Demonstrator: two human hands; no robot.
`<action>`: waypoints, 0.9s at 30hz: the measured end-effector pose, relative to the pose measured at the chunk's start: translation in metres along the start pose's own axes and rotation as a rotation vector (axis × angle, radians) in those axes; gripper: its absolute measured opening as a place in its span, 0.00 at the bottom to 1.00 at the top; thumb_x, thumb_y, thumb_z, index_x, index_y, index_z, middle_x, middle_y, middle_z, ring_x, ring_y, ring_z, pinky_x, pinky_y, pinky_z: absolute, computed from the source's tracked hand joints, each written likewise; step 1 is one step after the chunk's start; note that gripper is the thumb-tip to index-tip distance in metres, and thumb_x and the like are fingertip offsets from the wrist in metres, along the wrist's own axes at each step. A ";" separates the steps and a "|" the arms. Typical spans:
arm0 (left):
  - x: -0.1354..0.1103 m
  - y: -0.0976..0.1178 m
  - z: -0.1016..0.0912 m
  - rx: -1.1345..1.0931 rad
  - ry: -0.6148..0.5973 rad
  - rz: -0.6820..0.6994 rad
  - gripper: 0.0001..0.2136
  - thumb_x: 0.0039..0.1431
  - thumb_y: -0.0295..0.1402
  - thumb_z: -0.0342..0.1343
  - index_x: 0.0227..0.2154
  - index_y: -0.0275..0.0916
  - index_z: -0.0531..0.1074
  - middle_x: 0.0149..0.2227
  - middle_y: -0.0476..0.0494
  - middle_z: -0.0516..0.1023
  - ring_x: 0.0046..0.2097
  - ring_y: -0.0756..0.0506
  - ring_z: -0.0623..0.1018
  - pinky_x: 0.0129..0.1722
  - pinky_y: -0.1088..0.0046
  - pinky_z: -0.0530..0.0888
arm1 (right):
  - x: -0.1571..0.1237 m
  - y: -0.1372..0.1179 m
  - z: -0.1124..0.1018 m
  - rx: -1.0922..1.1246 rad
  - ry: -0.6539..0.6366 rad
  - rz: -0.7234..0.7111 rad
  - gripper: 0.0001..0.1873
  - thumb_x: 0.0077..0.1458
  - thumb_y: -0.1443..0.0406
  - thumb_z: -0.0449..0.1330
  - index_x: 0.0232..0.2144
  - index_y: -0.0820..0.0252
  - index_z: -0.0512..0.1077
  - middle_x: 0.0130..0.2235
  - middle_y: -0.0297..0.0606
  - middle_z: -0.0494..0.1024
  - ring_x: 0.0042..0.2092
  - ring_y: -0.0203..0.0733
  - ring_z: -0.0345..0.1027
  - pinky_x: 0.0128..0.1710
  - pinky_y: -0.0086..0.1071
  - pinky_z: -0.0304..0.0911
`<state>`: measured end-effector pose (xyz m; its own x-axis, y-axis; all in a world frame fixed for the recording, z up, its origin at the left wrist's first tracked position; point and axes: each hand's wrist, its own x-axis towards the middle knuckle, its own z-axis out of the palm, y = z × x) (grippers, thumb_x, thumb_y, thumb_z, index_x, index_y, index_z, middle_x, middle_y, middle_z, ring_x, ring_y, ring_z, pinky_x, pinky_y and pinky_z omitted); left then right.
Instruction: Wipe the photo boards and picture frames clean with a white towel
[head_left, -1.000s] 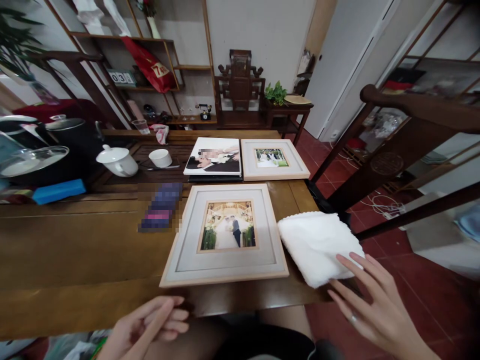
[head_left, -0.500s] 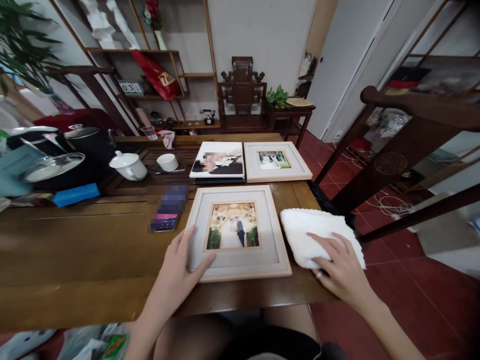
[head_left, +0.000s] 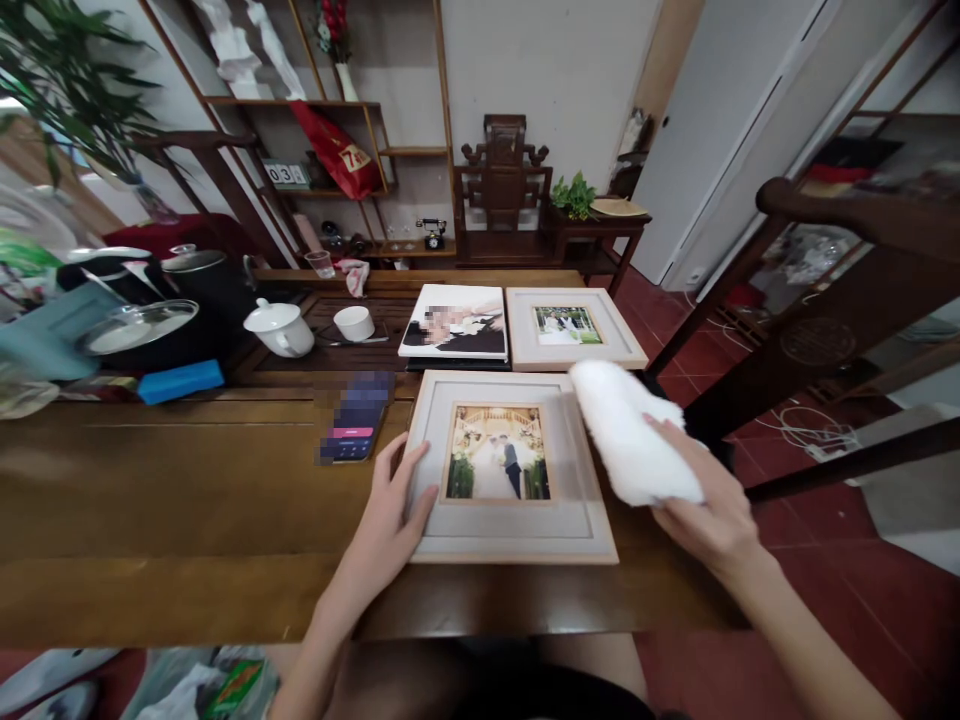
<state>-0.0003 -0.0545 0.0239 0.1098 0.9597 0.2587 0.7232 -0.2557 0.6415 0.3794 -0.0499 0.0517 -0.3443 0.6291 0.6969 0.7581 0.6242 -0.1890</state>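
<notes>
A light wooden picture frame (head_left: 517, 520) with a wedding photo lies flat near the front edge of the wooden table (head_left: 172, 490). My left hand (head_left: 390, 515) rests flat on the frame's left border, fingers stretched out. My right hand (head_left: 709, 515) grips a white folded towel (head_left: 630, 435) and holds it lifted over the frame's right corner.
Behind lie a second frame (head_left: 574, 330) and a photo album (head_left: 457, 322). A phone (head_left: 352, 425) sits left of the near frame. A white teapot (head_left: 279, 328), cup (head_left: 353, 322), blue box (head_left: 180, 381) and pots stand at the left. A dark wooden chair (head_left: 840, 310) is at right.
My left hand came up from my lap onto the frame's left border. My right hand closed on the towel and lifted it off the table toward the frame.
</notes>
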 end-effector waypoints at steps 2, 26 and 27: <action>0.002 0.002 0.000 -0.007 -0.027 0.052 0.20 0.67 0.34 0.45 0.61 0.44 0.58 0.66 0.38 0.49 0.68 0.38 0.52 0.66 0.52 0.54 | 0.017 -0.008 0.016 0.015 -0.044 -0.129 0.26 0.62 0.67 0.53 0.62 0.59 0.59 0.56 0.48 0.72 0.59 0.52 0.65 0.57 0.48 0.66; 0.029 -0.008 0.008 0.011 -0.124 0.198 0.23 0.68 0.31 0.43 0.64 0.38 0.55 0.68 0.33 0.53 0.70 0.38 0.50 0.67 0.51 0.53 | 0.021 -0.004 0.053 0.150 -0.220 -0.293 0.14 0.47 0.80 0.53 0.27 0.58 0.68 0.59 0.48 0.68 0.61 0.54 0.60 0.52 0.57 0.65; 0.029 -0.008 0.008 0.006 -0.126 0.193 0.23 0.68 0.31 0.42 0.64 0.38 0.55 0.68 0.33 0.52 0.70 0.38 0.50 0.67 0.51 0.53 | 0.022 -0.005 0.053 0.149 -0.222 -0.274 0.13 0.48 0.80 0.54 0.27 0.58 0.68 0.61 0.48 0.65 0.62 0.55 0.58 0.51 0.56 0.65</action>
<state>0.0027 -0.0233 0.0207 0.3302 0.9002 0.2838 0.6849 -0.4354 0.5843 0.3393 -0.0150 0.0312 -0.6470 0.5040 0.5722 0.5376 0.8336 -0.1264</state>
